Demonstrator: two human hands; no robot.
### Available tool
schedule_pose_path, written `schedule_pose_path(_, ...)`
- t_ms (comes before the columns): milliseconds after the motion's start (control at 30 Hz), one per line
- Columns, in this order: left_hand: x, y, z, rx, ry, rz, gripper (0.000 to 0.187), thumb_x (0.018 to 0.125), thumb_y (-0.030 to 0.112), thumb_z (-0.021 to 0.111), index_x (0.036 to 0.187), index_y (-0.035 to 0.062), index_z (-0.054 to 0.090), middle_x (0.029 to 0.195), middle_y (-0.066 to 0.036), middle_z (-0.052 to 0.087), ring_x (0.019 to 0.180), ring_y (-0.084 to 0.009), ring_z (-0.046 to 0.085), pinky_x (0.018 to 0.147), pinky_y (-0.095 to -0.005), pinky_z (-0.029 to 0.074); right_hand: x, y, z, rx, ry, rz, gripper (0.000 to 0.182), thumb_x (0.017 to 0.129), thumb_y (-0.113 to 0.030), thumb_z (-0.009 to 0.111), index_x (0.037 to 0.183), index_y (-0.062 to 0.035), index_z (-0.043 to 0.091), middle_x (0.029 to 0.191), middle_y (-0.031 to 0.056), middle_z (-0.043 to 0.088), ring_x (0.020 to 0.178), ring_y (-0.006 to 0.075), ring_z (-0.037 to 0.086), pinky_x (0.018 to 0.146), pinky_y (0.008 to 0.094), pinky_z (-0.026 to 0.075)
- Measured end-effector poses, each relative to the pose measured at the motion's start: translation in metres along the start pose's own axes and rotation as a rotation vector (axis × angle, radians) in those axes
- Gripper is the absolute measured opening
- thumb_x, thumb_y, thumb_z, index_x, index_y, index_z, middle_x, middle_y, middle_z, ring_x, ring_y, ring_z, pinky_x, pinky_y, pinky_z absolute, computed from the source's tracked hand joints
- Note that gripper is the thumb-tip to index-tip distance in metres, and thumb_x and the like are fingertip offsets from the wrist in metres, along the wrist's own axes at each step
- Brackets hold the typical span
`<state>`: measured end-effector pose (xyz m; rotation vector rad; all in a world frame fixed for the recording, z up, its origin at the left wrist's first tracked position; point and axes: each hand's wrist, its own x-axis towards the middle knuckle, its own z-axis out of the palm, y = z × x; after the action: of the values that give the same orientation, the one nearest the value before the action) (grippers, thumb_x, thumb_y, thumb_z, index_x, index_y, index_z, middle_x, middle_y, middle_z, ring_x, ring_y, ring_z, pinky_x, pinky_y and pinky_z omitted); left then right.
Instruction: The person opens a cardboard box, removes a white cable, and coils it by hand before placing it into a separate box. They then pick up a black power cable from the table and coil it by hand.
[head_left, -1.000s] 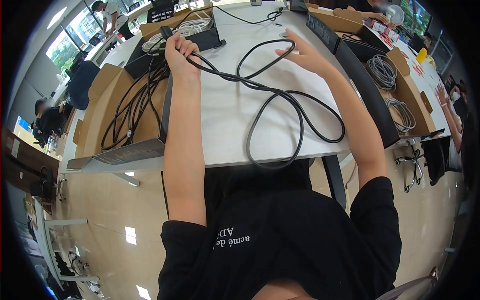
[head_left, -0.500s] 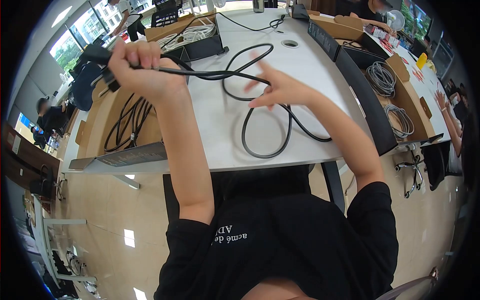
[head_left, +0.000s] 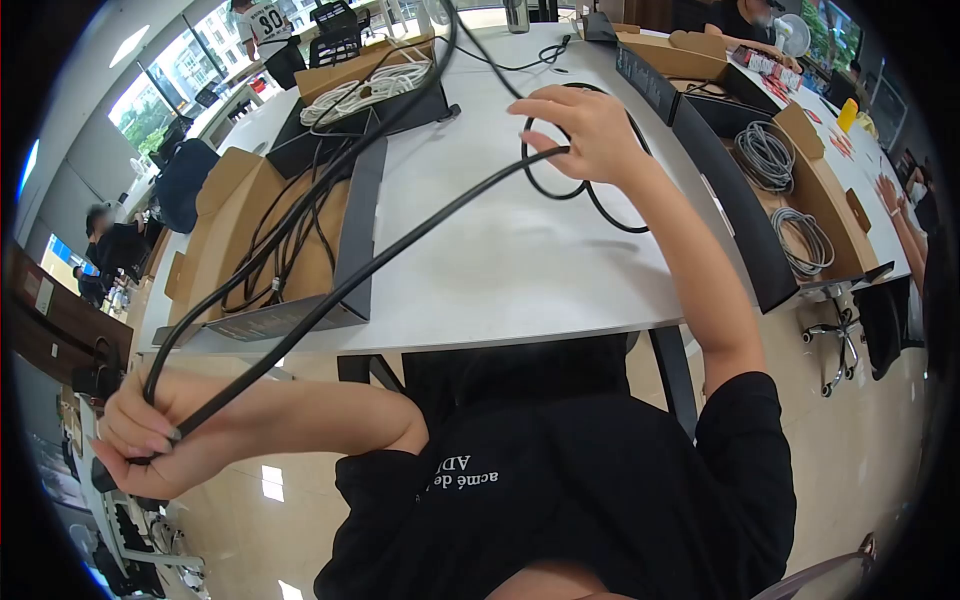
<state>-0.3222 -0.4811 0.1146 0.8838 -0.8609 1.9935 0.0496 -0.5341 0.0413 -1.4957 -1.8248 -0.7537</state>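
A long black cable point(head_left: 400, 245) runs between my two hands. Low at the left, beyond the table's front edge, my left hand point(head_left: 150, 430) is closed round it, with a dark end poking out below the fingers. One strand slants up to my right hand point(head_left: 590, 135), whose curved fingers hold the cable above the table. Another strand rises past the left box and out of the top of the view. Loops of the same cable point(head_left: 640, 228) hang or lie around my right hand. Part of my right grip is hidden.
On the white table point(head_left: 480, 270), an open cardboard box point(head_left: 225, 195) at left contains black cables. Behind it a box holds white cables point(head_left: 370, 88). At right, a long box point(head_left: 740, 225) holds coiled grey cables point(head_left: 800, 243). Other people are around the room.
My left hand has swung down and left with the cable, from above the left box to beyond the table edge. My right hand has moved up and right and closed on the cable.
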Motion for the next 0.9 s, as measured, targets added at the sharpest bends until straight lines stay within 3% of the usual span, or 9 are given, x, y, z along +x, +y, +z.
schedule_pose_path(67,0.007,0.016,-0.011,-0.013,0.056,0.032,0.028,0.077,0.000,0.045,0.056,0.0119,0.031,0.047,0.004,0.031,0.035,-0.0052,0.033,0.034,-0.0168,0.027,-0.004,0.013,-0.003,-0.036,-0.050,-0.008,0.057,0.066,-0.053,0.064,0.110,-0.0162,0.056,0.103,0.0058,0.059,0.088,0.0263,0.057,0.070,0.0346,0.045)
schedule_pose_path(167,0.018,0.052,-0.038,-0.021,0.064,0.059,0.029,0.076,-0.001,0.046,0.056,0.0122,0.030,0.047,0.004,0.031,0.035,-0.0048,0.032,0.034,-0.0164,0.027,-0.009,0.033,-0.003,-0.074,-0.071,-0.057,0.072,0.063,-0.065,0.059,0.116,-0.0179,0.052,0.116,0.0067,0.052,0.096,0.0277,0.053,0.074,0.0356,0.045)
schedule_pose_path(367,0.034,0.140,-0.084,0.078,0.179,0.255,0.026,0.075,-0.005,0.046,0.060,0.0097,0.031,0.048,0.003,0.031,0.037,-0.0050,0.032,0.033,-0.0158,0.025,-0.029,0.066,0.000,-0.328,-0.028,0.186,0.044,0.076,-0.044,0.061,0.114,-0.0258,0.052,0.095,0.0032,0.051,0.074,0.0243,0.058,0.065,0.0344,0.048)
schedule_pose_path(433,0.034,0.174,-0.103,-0.102,0.230,0.152,0.025,0.075,-0.007,0.046,0.061,0.0087,0.033,0.049,0.003,0.030,0.037,-0.0050,0.032,0.033,-0.0162,0.024,-0.040,0.088,0.001,-0.423,-0.117,0.251,0.041,0.078,-0.041,0.060,0.115,-0.0276,0.050,0.092,0.0030,0.050,0.069,0.0236,0.058,0.061,0.0341,0.048)
schedule_pose_path(567,0.041,0.218,-0.133,-0.137,0.337,0.146,0.025,0.075,-0.010,0.048,0.063,0.0076,0.034,0.053,0.002,0.031,0.039,-0.0053,0.032,0.033,-0.0171,0.024,-0.046,0.100,-0.009,-0.447,-0.073,0.204,0.036,0.082,-0.026,0.058,0.116,-0.0319,0.049,0.087,0.0026,0.048,0.060,0.0198,0.057,0.054,0.0313,0.048)
schedule_pose_path(700,0.065,0.271,-0.191,-0.252,0.428,-0.116,0.023,0.077,-0.005,0.055,0.070,0.0059,0.035,0.058,-0.001,0.035,0.039,-0.0069,0.034,0.033,-0.0190,0.027,-0.043,0.110,-0.012,-0.709,0.206,-0.101,0.040,0.077,-0.015,0.061,0.108,-0.0400,0.054,0.094,-0.0015,0.051,0.060,0.0114,0.057,0.048,0.0240,0.047)
schedule_pose_path(733,0.074,0.278,-0.194,-0.374,0.538,-0.207,0.022,0.081,0.002,0.056,0.074,0.0052,0.035,0.057,-0.001,0.035,0.039,-0.0076,0.035,0.033,-0.0202,0.028,-0.038,0.104,-0.017,-0.686,0.289,-0.150,0.035,0.074,-0.010,0.063,0.094,-0.0378,0.059,0.105,-0.0035,0.052,0.064,0.0079,0.058,0.048,0.0222,0.047)
schedule_pose_path(833,0.077,0.273,-0.189,-0.431,0.607,-0.279,0.022,0.082,0.009,0.056,0.077,0.0053,0.035,0.057,-0.001,0.036,0.039,-0.0075,0.035,0.033,-0.0194,0.026,-0.035,0.099,-0.032,-0.649,0.365,-0.205,0.030,0.071,-0.005,0.064,0.082,-0.0326,0.058,0.117,-0.0022,0.050,0.068,0.0063,0.059,0.049,0.0211,0.047)
schedule_pose_path(900,0.080,0.297,-0.216,-0.388,0.551,-0.239,0.021,0.083,0.011,0.056,0.079,0.0044,0.037,0.055,-0.001,0.036,0.039,-0.0071,0.034,0.033,-0.0191,0.024,-0.028,0.087,-0.048,-0.520,0.504,-0.198,0.021,0.071,-0.007,0.068,0.084,-0.0191,0.056,0.113,0.0019,0.054,0.070,0.0099,0.060,0.050,0.0225,0.048)
